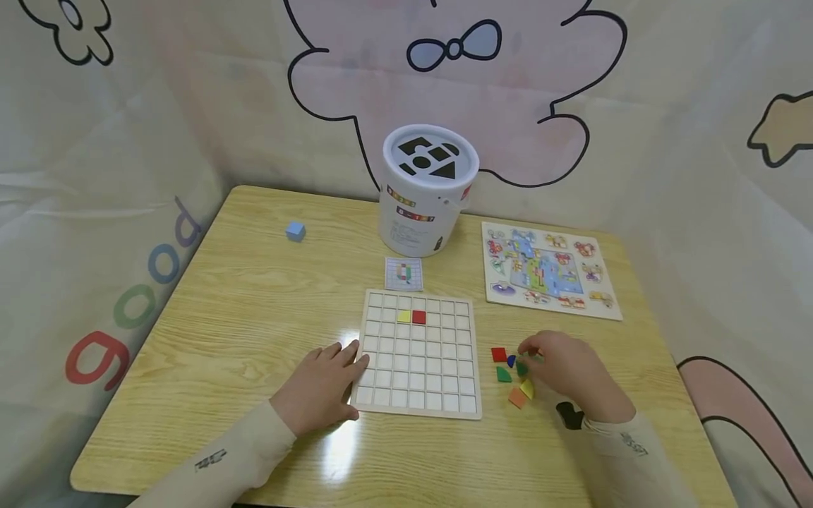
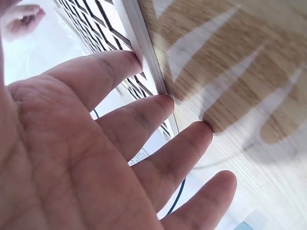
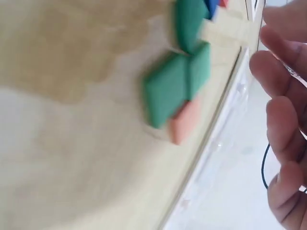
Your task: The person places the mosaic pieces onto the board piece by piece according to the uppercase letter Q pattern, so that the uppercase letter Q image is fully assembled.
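Observation:
My left hand (image 1: 320,386) lies at the left edge of a white grid board (image 1: 422,414), its spread fingers touching the rim. In the left wrist view the extended fingers (image 2: 158,163) hold nothing. A yellow square (image 1: 404,317) and a red square (image 1: 419,317) sit side by side in the board's upper cells. My right hand (image 1: 574,370) hovers over loose pieces right of the board: a red square (image 1: 499,355), a green quarter-round (image 1: 504,375), an orange square (image 1: 517,398), and others. Its fingers (image 3: 283,120) are bent; whether they pinch a piece cannot be told.
A patterned card (image 1: 403,274) lies just behind the board. Beyond it stands a white bucket (image 1: 413,219) with shaped holes in its lid. A picture puzzle board (image 1: 552,271) is at the back right, a blue cube (image 1: 295,231) at the back left of the wooden table (image 1: 254,296).

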{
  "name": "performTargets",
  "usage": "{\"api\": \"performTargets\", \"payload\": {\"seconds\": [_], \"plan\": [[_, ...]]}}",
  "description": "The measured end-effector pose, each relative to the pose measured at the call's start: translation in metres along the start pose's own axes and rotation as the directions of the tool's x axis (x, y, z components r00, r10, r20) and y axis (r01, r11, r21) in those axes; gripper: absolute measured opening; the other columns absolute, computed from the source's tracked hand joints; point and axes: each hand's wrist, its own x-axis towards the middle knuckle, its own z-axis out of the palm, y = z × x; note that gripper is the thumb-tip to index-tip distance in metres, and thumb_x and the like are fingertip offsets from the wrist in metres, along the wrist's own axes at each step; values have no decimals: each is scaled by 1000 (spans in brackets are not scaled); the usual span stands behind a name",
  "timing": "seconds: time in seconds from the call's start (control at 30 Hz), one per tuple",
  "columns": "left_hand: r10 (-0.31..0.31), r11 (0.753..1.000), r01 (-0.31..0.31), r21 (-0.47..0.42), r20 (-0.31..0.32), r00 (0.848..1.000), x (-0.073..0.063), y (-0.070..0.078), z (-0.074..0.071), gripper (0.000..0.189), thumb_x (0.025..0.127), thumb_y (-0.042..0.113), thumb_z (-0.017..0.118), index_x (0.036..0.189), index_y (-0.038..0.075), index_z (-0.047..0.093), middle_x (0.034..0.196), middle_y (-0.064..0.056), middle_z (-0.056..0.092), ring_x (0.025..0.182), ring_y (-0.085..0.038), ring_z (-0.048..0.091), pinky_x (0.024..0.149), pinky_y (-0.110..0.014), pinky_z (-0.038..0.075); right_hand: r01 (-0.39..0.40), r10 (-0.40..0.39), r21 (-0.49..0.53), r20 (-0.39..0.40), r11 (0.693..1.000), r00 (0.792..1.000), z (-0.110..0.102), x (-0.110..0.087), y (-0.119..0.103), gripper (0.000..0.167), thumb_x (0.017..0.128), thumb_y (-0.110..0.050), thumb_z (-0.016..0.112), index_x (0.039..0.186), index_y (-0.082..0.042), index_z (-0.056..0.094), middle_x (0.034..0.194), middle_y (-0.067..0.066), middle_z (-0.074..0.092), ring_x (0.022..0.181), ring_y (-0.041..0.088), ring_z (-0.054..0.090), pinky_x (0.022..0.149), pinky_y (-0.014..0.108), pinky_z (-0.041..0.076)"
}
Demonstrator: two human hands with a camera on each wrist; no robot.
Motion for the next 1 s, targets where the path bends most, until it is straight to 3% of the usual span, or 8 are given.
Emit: {"api": "performTargets", "payload": {"seconds": [0.13,0.3,0.57,0.77,1.0], "plan": [[2,1000,-2,0,-10,1000,0,0,-2,92,80,56,90,152,8,59,159,-19,51,138,-44,53,110,-60,46,-36,36,24,1,999,999,12,-21,0,7,96,-20,78,102,-18,82,94,-8,74,70,9,57,61,36,52],[2,1000,-2,-2,-11,1000,-1,0,-3,92,80,55,90,152,7,59,158,-19,52,138,-44,53,110,-60,46,-56,55,25,22,998,998,25,-34,2,9,95,-22,80,104,-22,83,96,-9,75,78,9,63,66,38,56],[10,1000,-11,-17,-22,1000,-2,-2,-1,91,80,54,90,152,6,60,158,-19,52,138,-44,54,109,-61,47,-11,11,-14,-37,1000,999,34,-42,4,11,90,-19,85,101,-20,82,101,-5,77,92,21,73,74,47,61],[10,1000,-10,-27,-17,1000,-2,-2,-1,91,81,53,90,152,6,59,158,-20,52,138,-45,53,109,-61,46,32,-36,-43,-94,999,995,40,-45,7,23,87,-22,89,109,-20,83,111,3,77,102,32,74,77,52,62],[19,999,-19,-26,-20,1000,-3,-2,-1,91,81,53,90,152,6,59,158,-21,51,138,-46,53,109,-62,46,-18,17,-11,-51,1000,999,42,-44,7,21,89,-21,87,110,-17,84,115,7,76,106,34,72,85,56,61]]}}
